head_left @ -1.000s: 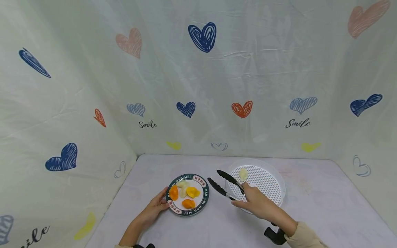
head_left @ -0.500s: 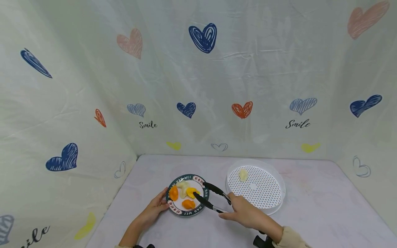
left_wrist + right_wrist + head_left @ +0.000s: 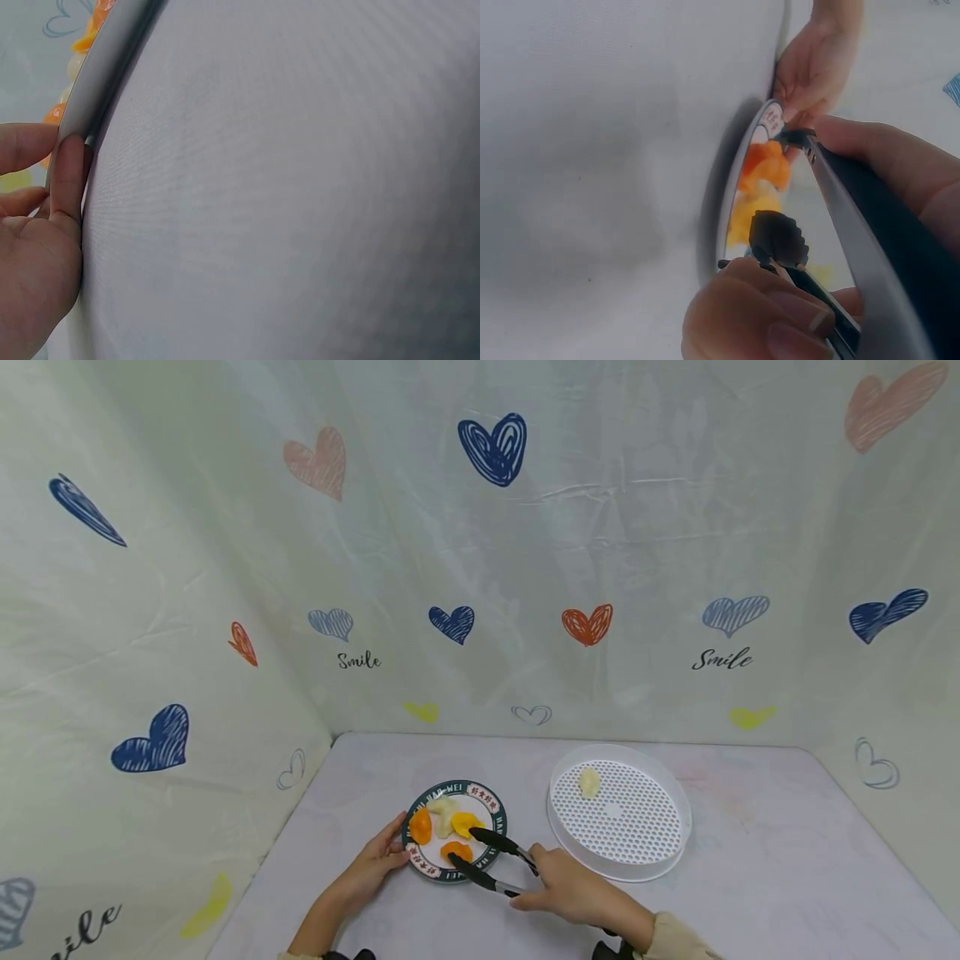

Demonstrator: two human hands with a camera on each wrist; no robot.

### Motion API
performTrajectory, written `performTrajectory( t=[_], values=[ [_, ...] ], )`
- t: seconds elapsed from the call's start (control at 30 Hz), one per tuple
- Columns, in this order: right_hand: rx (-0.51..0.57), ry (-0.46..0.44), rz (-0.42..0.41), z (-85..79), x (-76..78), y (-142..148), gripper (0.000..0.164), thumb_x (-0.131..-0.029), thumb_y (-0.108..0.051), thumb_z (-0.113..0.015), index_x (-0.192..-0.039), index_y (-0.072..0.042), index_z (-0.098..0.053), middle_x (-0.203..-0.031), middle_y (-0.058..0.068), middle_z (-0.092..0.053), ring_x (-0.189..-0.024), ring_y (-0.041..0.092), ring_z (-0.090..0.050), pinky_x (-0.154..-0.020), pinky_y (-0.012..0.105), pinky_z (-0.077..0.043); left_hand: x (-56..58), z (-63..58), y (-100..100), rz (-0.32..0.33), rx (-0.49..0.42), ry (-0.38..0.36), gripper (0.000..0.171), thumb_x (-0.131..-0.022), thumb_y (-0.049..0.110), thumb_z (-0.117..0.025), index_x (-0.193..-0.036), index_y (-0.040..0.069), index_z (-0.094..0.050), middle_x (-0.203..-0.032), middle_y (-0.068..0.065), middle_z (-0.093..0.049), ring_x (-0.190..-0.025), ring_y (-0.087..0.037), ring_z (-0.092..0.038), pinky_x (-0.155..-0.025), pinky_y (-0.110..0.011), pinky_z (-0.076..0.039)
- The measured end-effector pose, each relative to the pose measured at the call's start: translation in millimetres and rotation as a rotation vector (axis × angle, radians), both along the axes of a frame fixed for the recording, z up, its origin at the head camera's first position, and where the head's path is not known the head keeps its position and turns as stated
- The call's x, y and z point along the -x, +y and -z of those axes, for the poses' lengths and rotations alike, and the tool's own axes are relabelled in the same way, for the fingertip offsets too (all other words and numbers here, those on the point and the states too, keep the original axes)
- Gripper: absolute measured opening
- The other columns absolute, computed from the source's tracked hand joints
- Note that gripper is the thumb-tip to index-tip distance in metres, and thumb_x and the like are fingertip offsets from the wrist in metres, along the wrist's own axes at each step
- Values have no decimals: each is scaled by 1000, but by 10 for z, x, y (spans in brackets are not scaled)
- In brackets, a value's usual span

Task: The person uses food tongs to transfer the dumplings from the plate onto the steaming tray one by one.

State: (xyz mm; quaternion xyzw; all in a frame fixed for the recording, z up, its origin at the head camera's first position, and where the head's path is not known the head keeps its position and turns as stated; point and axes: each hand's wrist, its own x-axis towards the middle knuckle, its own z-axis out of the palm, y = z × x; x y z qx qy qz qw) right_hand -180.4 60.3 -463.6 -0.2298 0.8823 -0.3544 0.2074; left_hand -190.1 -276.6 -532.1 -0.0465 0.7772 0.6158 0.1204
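My left hand point(image 3: 371, 867) pinches the left rim of a round plate point(image 3: 427, 866) with a dark green patterned border, thumb above and fingers below. Two orange pieces point(image 3: 420, 827), a yellow piece point(image 3: 467, 823) and pale, lumpy pieces point(image 3: 444, 814) lie on the plate. From the right, my right hand point(image 3: 566, 887) grips metal tongs point(image 3: 495, 841) with black tips. Their spread tips reach over the plate, one at the yellow piece, the other at the front orange piece point(image 3: 455, 850). In the right wrist view, a black tip point(image 3: 778, 238) overlaps the yellow piece.
A round white tray point(image 3: 637, 810) full of small holes stands right of the plate, with one pale piece point(image 3: 589, 782) on it. Both rest on a pale table point(image 3: 780, 860). A curtain point(image 3: 525, 552) printed with hearts hangs behind and along the sides.
My right hand has carried the tongs left and toward me, from beside the white tray to over the plate's front right. The left hand and plate stay in place.
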Motion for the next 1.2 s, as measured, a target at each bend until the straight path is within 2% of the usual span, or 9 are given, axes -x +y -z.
performTrajectory(
  t=[0.17,0.27,0.37,0.5,0.63,0.73,0.93,1.2],
  values=[
    [-12,-23,-10,70,21,-53,72,-80,-37,-81,-120,17,-55,-84,18,-66,-62,19,-56,-54,34,-51,-1,-5,7,6,-5,7,74,-95,0,-59,-157,-3,-18,-156,-29,-27,-103,-25,-52,-93,-33,-47],
    [-35,-26,-29,113,44,-70,74,-81,-40,-80,-120,17,-54,-84,18,-65,-63,19,-56,-55,34,-52,0,-1,7,3,0,5,73,-95,0,-59,-157,-2,-19,-151,-28,-34,-102,-24,-53,-91,-32,-47],
    [-41,-29,-37,116,54,-94,74,-82,-40,-79,-122,17,-53,-86,19,-65,-65,19,-56,-58,35,-52,3,6,3,2,4,2,73,-95,1,-59,-157,-2,-19,-150,-28,-36,-102,-24,-53,-91,-32,-48],
    [-31,-35,-24,73,44,-132,69,-83,-34,-79,-123,17,-54,-87,19,-64,-67,21,-55,-59,36,-52,13,7,6,5,12,-3,74,-95,3,-60,-157,-1,-20,-155,-27,-29,-104,-24,-52,-92,-31,-47],
    [-51,-40,-7,77,54,-177,67,-84,-32,-79,-123,16,-54,-90,19,-63,-70,22,-53,-60,36,-50,19,-10,21,-3,17,-8,74,-95,3,-60,-157,0,-20,-156,-27,-29,-104,-24,-52,-92,-31,-47],
    [-73,-38,-3,98,69,-209,65,-84,-33,-79,-121,14,-55,-86,15,-61,-68,21,-53,-58,34,-48,15,-21,25,-10,11,-4,74,-95,2,-61,-157,-1,-21,-155,-27,-30,-103,-24,-52,-93,-32,-47],
    [-74,-27,-8,101,68,-237,60,-85,-34,-78,-116,12,-57,-75,8,-55,-63,19,-50,-51,30,-41,13,-3,5,7,-8,7,73,-95,0,-59,-157,-3,-19,-158,-29,-22,-103,-25,-51,-93,-31,-46],
    [-83,-33,-34,159,64,-250,56,-87,-36,-75,-112,11,-57,-76,8,-54,-65,19,-50,-54,33,-44,-17,-15,-18,26,-30,14,74,-95,0,-59,-156,-4,-17,-154,-29,-28,-102,-24,-52,-88,-27,-47]
  ],
)
